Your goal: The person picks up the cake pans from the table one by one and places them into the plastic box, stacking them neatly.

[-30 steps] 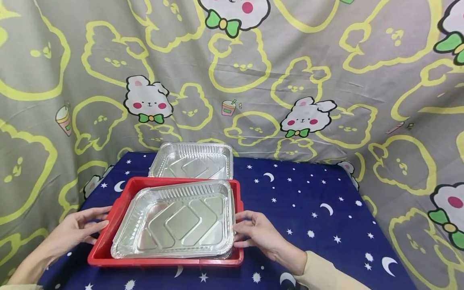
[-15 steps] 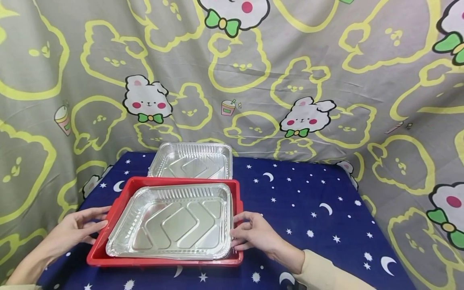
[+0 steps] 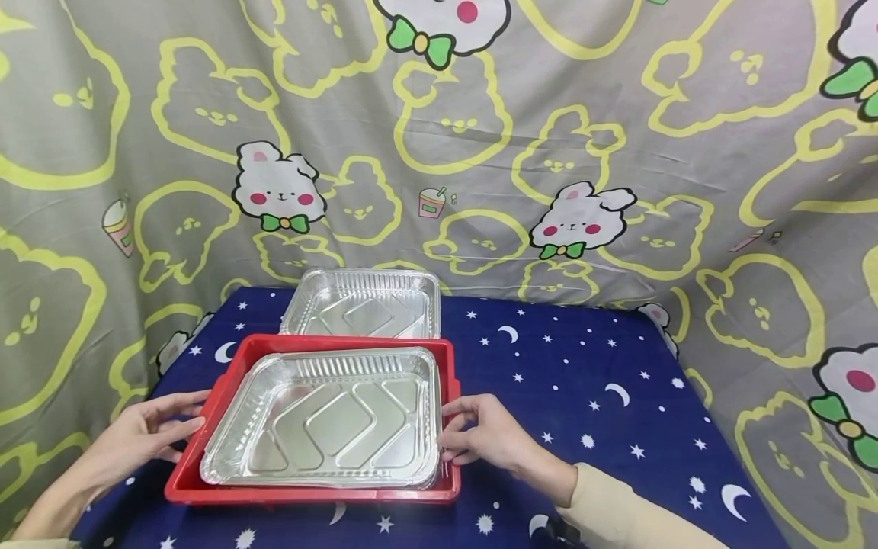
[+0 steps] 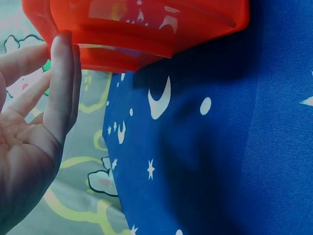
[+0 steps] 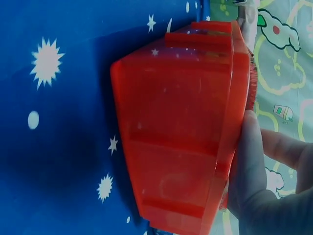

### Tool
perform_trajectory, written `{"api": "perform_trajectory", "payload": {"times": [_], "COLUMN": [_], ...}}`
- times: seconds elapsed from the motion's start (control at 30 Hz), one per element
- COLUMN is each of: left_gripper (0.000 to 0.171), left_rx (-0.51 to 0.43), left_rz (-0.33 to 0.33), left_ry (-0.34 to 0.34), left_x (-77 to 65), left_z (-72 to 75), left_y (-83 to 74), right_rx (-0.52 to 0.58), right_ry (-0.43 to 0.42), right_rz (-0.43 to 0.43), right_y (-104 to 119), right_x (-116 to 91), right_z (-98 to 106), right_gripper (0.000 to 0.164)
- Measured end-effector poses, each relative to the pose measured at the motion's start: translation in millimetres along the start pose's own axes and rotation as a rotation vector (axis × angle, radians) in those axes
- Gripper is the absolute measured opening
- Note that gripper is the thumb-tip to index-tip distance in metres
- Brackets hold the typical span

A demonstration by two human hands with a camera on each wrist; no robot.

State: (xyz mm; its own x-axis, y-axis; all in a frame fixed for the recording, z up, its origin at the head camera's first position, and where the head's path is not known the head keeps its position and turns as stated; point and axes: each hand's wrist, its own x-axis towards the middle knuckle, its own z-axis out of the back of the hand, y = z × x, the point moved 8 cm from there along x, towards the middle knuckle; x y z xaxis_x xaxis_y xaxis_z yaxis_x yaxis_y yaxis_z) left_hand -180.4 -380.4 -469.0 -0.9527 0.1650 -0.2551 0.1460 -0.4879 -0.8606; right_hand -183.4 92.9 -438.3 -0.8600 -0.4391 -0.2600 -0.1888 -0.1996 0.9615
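Note:
A rectangular foil pan [image 3: 336, 419] with a pressed diamond pattern sits in a red plastic tray [image 3: 309, 496]. Another foil rim shows just beneath its front right corner. My left hand [image 3: 147, 427] holds the tray's left rim, thumb above and fingers below. In the left wrist view, fingertips [image 4: 62, 41] meet the underside of that red rim. My right hand [image 3: 490, 435] pinches the pan's right edge with thumb and fingers, reaching over the tray's side. The tray's outer wall hides part of that grip in the right wrist view, where the right hand [image 5: 264, 176] is at the rim.
A second foil pan [image 3: 373, 301] stands directly behind the red tray, its front hidden by it. Everything rests on a dark blue cloth [image 3: 583, 366] printed with moons and stars. A grey patterned curtain [image 3: 480, 152] hangs around the table's back and sides.
The foil pan has settled lower and slightly left inside the red tray, its right side dropping. The right fingers have shifted a little at its edge. The left hand stays put.

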Motion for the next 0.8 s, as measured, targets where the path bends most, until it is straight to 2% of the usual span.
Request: {"api": "perform_trajectory", "payload": {"times": [0.37, 0.57, 0.8], "left_gripper": [0.065, 0.061, 0.061], "left_rx": [-0.005, -0.016, -0.019], "left_rz": [-0.006, -0.04, -0.031], "left_ry": [-0.003, -0.01, -0.009], "left_x": [1.1, 0.9, 0.6], "left_z": [-0.1, -0.1, -0.5], "left_y": [-0.5, -1.8, -0.1], "right_rx": [-0.021, -0.053, -0.034], "right_ry": [-0.013, -0.018, -0.057], "right_rz": [-0.014, -0.014, 0.028], "right_y": [1, 0, 5], "right_x": [2, 4, 15], "right_z": [9, 17, 34], "right_gripper": [0.044, 0.039, 0.039]}}
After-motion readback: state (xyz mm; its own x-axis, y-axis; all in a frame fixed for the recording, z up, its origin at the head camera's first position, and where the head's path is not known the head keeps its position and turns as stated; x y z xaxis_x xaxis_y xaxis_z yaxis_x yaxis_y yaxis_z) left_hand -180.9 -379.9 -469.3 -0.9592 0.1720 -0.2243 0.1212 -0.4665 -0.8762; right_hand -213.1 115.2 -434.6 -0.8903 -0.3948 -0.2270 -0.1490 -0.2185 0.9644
